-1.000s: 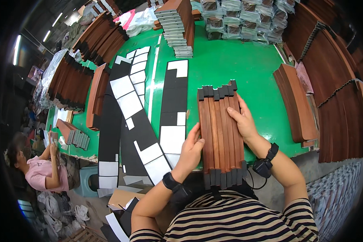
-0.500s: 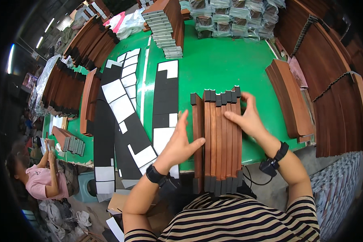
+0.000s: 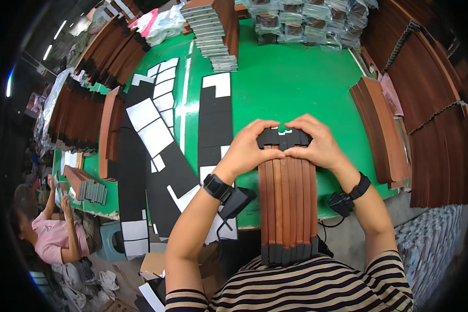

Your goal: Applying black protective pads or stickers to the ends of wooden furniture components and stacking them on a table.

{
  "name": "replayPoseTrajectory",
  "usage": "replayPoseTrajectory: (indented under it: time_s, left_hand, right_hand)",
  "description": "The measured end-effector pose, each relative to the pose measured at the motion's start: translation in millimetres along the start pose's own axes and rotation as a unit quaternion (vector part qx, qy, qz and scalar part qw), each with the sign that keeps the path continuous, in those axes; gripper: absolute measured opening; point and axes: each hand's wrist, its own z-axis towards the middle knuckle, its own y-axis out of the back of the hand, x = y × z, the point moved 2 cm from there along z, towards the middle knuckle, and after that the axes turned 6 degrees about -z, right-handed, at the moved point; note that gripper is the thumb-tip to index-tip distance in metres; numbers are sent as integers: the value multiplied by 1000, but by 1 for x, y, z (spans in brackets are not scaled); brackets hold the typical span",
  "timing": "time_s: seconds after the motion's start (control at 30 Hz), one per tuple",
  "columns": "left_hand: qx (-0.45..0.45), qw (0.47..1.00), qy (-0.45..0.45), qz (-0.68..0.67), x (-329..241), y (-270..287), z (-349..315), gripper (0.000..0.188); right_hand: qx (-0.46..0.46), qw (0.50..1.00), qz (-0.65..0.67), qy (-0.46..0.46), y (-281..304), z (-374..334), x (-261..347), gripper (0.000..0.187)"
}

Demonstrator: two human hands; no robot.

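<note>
A bundle of long brown strips (image 3: 287, 203), set side by side, lies in front of me. Its black-covered near ends reach my striped shirt. My left hand (image 3: 248, 148) curls round the left side of the far black ends, with the thumb on the strips' upper faces. From the other side my right hand (image 3: 320, 144) holds the same ends, and both thumbs almost touch in the middle. The far ends are partly hidden under my fingers. Left of the bundle lie black sheets (image 3: 216, 122) with white patches.
A stack of brown boards (image 3: 229, 31) and plastic-wrapped bundles (image 3: 301, 23) stand at the table's far side. More brown panels (image 3: 377, 130) lean at the right edge of the green table (image 3: 296, 83). At far left, a person in pink (image 3: 57, 234) works beside a stool (image 3: 111, 240).
Both hands have come inward and closed over the far ends. The strip that stood apart at the left is now against the others. The bundle sits slightly nearer to me.
</note>
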Motion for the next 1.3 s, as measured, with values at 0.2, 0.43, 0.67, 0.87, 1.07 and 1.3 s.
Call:
replayPoseTrajectory:
  time_s: [0.2, 0.43, 0.67, 0.87, 1.07, 1.3]
  left_hand:
    - [16, 997, -34, -67, 5, 2, 6, 61]
    - [-2, 996, -30, -84, 8, -3, 1, 49]
    - [27, 998, -11, -52, 6, -4, 2, 56]
    - [-29, 998, -43, -26, 4, -5, -11, 91]
    - [8, 953, -127, 275, -34, -18, -45, 92]
    - [109, 959, -152, 214, -57, -54, -80, 81]
  right_hand:
    - [6, 998, 53, 31, 2, 2, 2, 53]
    - [3, 997, 79, 2, -1, -5, 3, 48]
    - [58, 996, 65, -25, -1, -7, -2, 62]
    - [12, 997, 73, -35, 8, -21, 6, 104]
    - [-3, 990, 100, -95, 16, -41, -14, 101]
    - [60, 991, 115, -41, 9, -14, -11, 82]
